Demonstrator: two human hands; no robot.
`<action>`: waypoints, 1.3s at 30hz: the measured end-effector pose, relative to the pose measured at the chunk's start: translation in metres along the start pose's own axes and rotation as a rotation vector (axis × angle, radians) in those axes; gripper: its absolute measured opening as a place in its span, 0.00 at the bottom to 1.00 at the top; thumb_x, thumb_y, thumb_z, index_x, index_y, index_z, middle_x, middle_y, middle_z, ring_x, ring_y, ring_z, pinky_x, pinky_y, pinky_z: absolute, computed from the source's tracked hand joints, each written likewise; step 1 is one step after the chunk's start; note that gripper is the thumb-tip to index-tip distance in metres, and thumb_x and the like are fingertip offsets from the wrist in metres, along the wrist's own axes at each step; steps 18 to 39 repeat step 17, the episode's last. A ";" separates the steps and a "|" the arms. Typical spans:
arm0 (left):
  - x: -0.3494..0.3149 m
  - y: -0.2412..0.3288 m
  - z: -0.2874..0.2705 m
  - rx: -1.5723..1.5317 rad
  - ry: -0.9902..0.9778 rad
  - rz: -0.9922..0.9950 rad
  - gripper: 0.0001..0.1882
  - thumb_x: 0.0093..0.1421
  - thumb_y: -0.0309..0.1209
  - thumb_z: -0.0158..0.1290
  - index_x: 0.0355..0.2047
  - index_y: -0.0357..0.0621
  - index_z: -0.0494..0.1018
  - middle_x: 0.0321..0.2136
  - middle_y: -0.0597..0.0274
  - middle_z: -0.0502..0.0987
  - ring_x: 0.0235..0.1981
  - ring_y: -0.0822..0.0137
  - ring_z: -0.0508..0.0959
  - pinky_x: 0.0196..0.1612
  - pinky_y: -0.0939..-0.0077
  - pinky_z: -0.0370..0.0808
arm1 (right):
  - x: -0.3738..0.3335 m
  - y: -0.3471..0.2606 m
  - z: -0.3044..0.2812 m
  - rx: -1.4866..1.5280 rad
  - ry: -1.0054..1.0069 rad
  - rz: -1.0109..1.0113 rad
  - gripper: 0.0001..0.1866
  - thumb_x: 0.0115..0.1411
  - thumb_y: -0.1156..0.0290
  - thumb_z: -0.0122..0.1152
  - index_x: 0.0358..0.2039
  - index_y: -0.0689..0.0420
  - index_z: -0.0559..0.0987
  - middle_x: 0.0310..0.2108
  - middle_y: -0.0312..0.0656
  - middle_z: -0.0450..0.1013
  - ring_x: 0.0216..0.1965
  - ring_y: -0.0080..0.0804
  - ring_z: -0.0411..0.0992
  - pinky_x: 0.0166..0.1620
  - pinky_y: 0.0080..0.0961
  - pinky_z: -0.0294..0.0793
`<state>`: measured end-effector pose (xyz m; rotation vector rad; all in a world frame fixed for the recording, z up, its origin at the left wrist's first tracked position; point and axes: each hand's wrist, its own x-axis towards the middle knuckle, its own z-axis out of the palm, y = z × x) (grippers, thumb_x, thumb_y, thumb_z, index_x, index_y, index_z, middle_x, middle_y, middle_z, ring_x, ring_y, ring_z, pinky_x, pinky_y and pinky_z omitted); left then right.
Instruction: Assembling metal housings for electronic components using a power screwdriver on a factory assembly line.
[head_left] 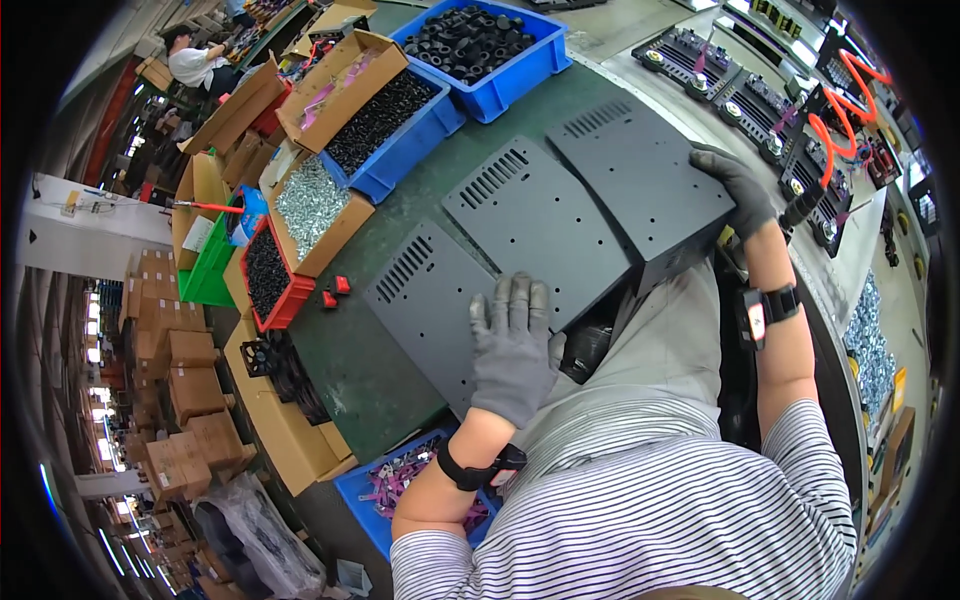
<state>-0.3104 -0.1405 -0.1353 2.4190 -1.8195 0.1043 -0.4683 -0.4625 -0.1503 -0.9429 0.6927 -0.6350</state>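
Note:
Three dark grey sheet-metal cases with vent slots and small holes stand side by side on the green bench. My left hand [515, 355], in a grey glove, lies with fingers stretched across the left case [420, 290] and the near edge of the middle case [540, 220]. At its far edge, the right case [645, 170] is gripped by my gloved right hand [738, 188]; its thumb side is partly hidden. The right case sits slightly askew and shows its front side wall.
Blue bins of black parts [480, 45] and black screws [385, 130] line the back. A carton of silver screws [310, 205], a red bin [268, 275] and two small red pieces [337, 290] are leftward. Orange coiled hoses [845, 115] hang right. A blue bin [370, 510] stands below.

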 end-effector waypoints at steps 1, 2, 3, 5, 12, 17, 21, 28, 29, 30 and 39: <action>-0.001 -0.001 0.000 0.014 0.017 0.007 0.32 0.54 0.43 0.48 0.55 0.38 0.59 0.56 0.48 0.60 0.60 0.49 0.58 0.59 0.47 0.52 | 0.006 0.004 0.000 -0.015 -0.010 0.024 0.14 0.57 0.72 0.56 0.43 0.64 0.74 0.35 0.40 0.75 0.33 0.24 0.74 0.39 0.19 0.75; -0.002 -0.002 0.001 0.029 0.000 0.002 0.31 0.55 0.43 0.48 0.55 0.38 0.60 0.56 0.48 0.60 0.59 0.50 0.58 0.59 0.48 0.52 | 0.007 0.007 0.000 -0.044 0.048 0.072 0.13 0.57 0.72 0.56 0.42 0.63 0.75 0.34 0.39 0.75 0.32 0.23 0.74 0.38 0.19 0.75; -0.002 -0.004 0.000 0.023 0.030 0.020 0.31 0.55 0.43 0.48 0.55 0.38 0.60 0.56 0.48 0.60 0.59 0.50 0.58 0.59 0.48 0.52 | 0.004 0.009 -0.001 -0.022 0.020 0.047 0.12 0.56 0.70 0.57 0.39 0.62 0.76 0.33 0.38 0.75 0.31 0.22 0.74 0.37 0.18 0.74; -0.003 -0.008 -0.002 0.015 0.016 0.045 0.30 0.55 0.44 0.47 0.55 0.39 0.61 0.56 0.49 0.61 0.59 0.50 0.59 0.59 0.49 0.53 | -0.002 0.008 0.004 -0.083 -0.068 0.073 0.12 0.56 0.70 0.57 0.39 0.62 0.76 0.32 0.38 0.75 0.31 0.22 0.73 0.37 0.18 0.74; -0.015 -0.020 -0.004 0.010 0.022 0.090 0.29 0.57 0.45 0.46 0.54 0.40 0.62 0.54 0.50 0.64 0.57 0.52 0.62 0.59 0.51 0.53 | -0.031 0.032 0.072 -0.279 -0.410 0.267 0.13 0.54 0.68 0.58 0.36 0.65 0.78 0.31 0.38 0.75 0.30 0.21 0.73 0.36 0.17 0.73; -0.035 -0.036 -0.007 -0.016 0.010 0.066 0.31 0.55 0.46 0.47 0.55 0.40 0.61 0.56 0.53 0.61 0.60 0.53 0.58 0.61 0.52 0.50 | -0.049 0.033 0.089 -0.266 -0.395 0.288 0.15 0.54 0.66 0.59 0.37 0.65 0.78 0.30 0.38 0.75 0.30 0.20 0.73 0.35 0.17 0.72; -0.035 -0.036 -0.007 -0.016 0.010 0.066 0.31 0.55 0.46 0.47 0.55 0.40 0.61 0.56 0.53 0.61 0.60 0.53 0.58 0.61 0.52 0.50 | -0.049 0.033 0.089 -0.266 -0.395 0.288 0.15 0.54 0.66 0.59 0.37 0.65 0.78 0.30 0.38 0.75 0.30 0.20 0.73 0.35 0.17 0.72; -0.035 -0.036 -0.007 -0.016 0.010 0.066 0.31 0.55 0.46 0.47 0.55 0.40 0.61 0.56 0.53 0.61 0.60 0.53 0.58 0.61 0.52 0.50 | -0.049 0.033 0.089 -0.266 -0.395 0.288 0.15 0.54 0.66 0.59 0.37 0.65 0.78 0.30 0.38 0.75 0.30 0.20 0.73 0.35 0.17 0.72; -0.035 -0.036 -0.007 -0.016 0.010 0.066 0.31 0.55 0.46 0.47 0.55 0.40 0.61 0.56 0.53 0.61 0.60 0.53 0.58 0.61 0.52 0.50 | -0.049 0.033 0.089 -0.266 -0.395 0.288 0.15 0.54 0.66 0.59 0.37 0.65 0.78 0.30 0.38 0.75 0.30 0.20 0.73 0.35 0.17 0.72; -0.035 -0.036 -0.007 -0.016 0.010 0.066 0.31 0.55 0.46 0.47 0.55 0.40 0.61 0.56 0.53 0.61 0.60 0.53 0.58 0.61 0.52 0.50 | -0.049 0.033 0.089 -0.266 -0.395 0.288 0.15 0.54 0.66 0.59 0.37 0.65 0.78 0.30 0.38 0.75 0.30 0.20 0.73 0.35 0.17 0.72; -0.035 -0.036 -0.007 -0.016 0.010 0.066 0.31 0.55 0.46 0.47 0.55 0.40 0.61 0.56 0.53 0.61 0.60 0.53 0.58 0.61 0.52 0.50 | -0.049 0.033 0.089 -0.266 -0.395 0.288 0.15 0.54 0.66 0.59 0.37 0.65 0.78 0.30 0.38 0.75 0.30 0.20 0.73 0.35 0.17 0.72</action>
